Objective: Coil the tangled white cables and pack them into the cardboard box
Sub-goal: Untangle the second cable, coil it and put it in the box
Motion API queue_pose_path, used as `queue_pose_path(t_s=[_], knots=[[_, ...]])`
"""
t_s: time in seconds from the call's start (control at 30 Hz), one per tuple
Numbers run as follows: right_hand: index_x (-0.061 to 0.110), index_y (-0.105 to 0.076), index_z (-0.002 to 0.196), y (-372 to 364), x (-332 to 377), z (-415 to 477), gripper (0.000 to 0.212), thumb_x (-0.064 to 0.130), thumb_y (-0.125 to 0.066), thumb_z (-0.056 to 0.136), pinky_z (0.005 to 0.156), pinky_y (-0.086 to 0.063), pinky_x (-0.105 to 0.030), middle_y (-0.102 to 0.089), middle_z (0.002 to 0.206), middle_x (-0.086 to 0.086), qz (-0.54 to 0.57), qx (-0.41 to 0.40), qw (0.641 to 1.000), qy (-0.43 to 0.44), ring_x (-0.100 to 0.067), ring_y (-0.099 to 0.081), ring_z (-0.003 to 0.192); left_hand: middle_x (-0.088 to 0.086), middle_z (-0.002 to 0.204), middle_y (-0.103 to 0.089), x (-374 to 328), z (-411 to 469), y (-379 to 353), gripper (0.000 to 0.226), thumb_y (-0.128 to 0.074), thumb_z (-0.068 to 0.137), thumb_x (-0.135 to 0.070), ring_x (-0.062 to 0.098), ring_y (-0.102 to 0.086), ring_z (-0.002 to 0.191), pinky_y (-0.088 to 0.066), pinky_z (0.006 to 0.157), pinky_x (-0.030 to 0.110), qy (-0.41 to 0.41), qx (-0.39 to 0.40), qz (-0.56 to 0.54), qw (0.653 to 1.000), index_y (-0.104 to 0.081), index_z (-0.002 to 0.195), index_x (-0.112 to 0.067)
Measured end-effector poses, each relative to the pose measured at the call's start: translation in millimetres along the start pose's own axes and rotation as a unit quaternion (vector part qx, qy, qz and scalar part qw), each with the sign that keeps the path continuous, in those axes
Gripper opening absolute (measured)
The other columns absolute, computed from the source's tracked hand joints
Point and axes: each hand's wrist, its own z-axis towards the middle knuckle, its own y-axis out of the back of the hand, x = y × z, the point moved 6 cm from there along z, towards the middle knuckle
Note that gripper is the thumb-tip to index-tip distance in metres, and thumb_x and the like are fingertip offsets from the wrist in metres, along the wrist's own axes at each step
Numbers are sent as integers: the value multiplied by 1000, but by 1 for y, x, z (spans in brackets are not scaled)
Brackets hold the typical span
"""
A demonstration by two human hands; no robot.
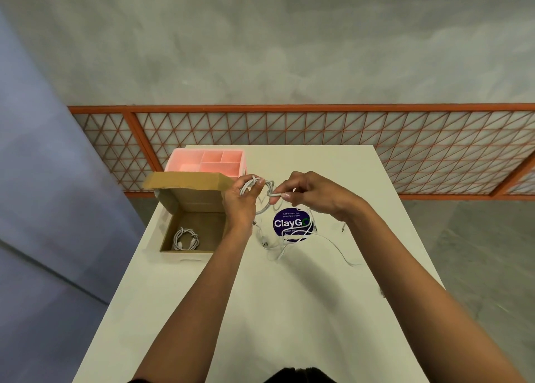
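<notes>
Cable (pixel 249 187) is off the table, held up between both hands over the far middle of the top, just right of the box. Left hand (pixel 239 201) has several loops of it bunched in curled fingers, thumb side up. Right hand (pixel 314 193) pinches a single strand of the same cable between thumb and fingertips, just beside the left hand; a small loop of cable sits between the two. More of it hangs below the hands toward the table. Loose cables (pixel 291 238) lie tangled on the table under and right of the hands, crossing a round purple sticker (pixel 285 223) that reads "ClayGO", with one strand trailing off right and toward the near side. A USB plug shows at the left edge of the tangle; which cable it belongs to, can't tell. Box (pixel 194 200) is open, on the table's left edge, flap (pixel 185 180) standing up at the back. One coil (pixel 186 239) already lies on its floor, near the front left corner. Left forearm passes over the box's right side. Pink organizer (pixel 202 162) with several compartments sits behind the box, at the far left corner of the table (pixel 260 310). Table is white and rectangular. Beyond it there's an orange lattice (pixel 347 139) low on a grey wall, and grey floor to the right.
</notes>
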Motion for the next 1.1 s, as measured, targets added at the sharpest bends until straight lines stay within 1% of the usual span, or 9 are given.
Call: queue_pose_path(t_s=[0.17, 0.33, 0.47, 0.67, 0.77, 0.8, 0.87, 0.97, 1.1], knots=[[15, -72, 102, -4, 13, -8, 19, 9, -55, 95, 71, -42, -10, -42, 85, 3, 20, 37, 998, 54, -9, -48, 78, 1, 86, -69, 1, -2, 2, 10, -74, 81, -15, 16, -62, 82, -49, 72, 22, -36, -2, 61, 998, -69, 90, -15], [10, -71, 107, 2, 15, -9, 20, 9, -56, 94, 72, -44, -11, -42, 83, 4, 41, -2, 997, 65, -5, -48, 77, 1, 88, -69, -2, 1, 6, 10, -73, 82, -19, 14, -62, 80, -49, 76, 27, -33, -14, 46, 998, -67, 90, -15], [5, -71, 106, 11, 13, -13, 20, 10, -55, 95, 53, -39, -6, -36, 80, 3, 67, -45, 995, 56, 8, -44, 58, 1, 89, -70, -4, 3, 11, 12, -73, 82, -23, 14, -62, 81, -50, 76, 30, -33, -18, 44, 998, -67, 91, -17], [10, -72, 100, 13, 5, -10, 18, 11, -55, 95, 46, -29, -9, -38, 76, 5, 145, -79, 986, 25, -1, -36, 57, 3, 93, -69, -6, 3, 10, 13, -71, 84, -22, 10, -61, 81, -48, 70, 25, -12, -10, 0, 1000, -65, 92, -16], [11, -69, 99, 23, -8, -8, 17, 11, -52, 97, 45, -27, -11, -55, 60, 18, 195, -120, 973, -29, -1, -39, 54, -1, 89, -64, -4, 1, 8, 11, -69, 86, -23, 6, -52, 70, -39, 53, 21, 41, 36, -52, 997, -63, 95, -20], [13, -68, 97, 26, -13, -8, 17, 11, -51, 97, 48, -27, -12, -59, 63, 21, 212, -130, 968, -44, 0, -41, 58, -3, 83, -62, -3, 1, 7, 9, -68, 87, -23, 5, -46, 62, -35, 47, 18, 56, 61, -70, 994, -63, 93, -21], [18, -68, 89, 31, -21, -7, 19, 11, -52, 97, 54, -31, -13, -65, 87, 17, 246, -155, 954, -66, -1, -48, 75, -9, 62, -51, -5, -2, 2, 7, -65, 89, -26, 2, -33, 48, -32, 41, 15, 86, 109, -102, 985, -59, 87, -22], [18, -68, 86, 34, -30, -5, 20, 9, -53, 96, 49, -34, -8, -62, 98, 8, 274, -182, 941, -79, -1, -49, 79, -9, 47, -27, -6, -3, -3, 20, -58, 93, -29, 4, -25, 39, -33, 40, 16, 111, 152, -112, 976, -50, 76, -22], [20, -68, 84, 40, -36, -4, 22, 11, -53, 96, 63, -32, -17, -60, 87, 9, 272, -193, 939, -78, -5, -46, 73, -7, 51, -30, -7, -4, -8, 21, -48, 99, -19, 6, -27, 43, -41, 51, 21, 103, 227, -112, 962, -46, 78, -19]])
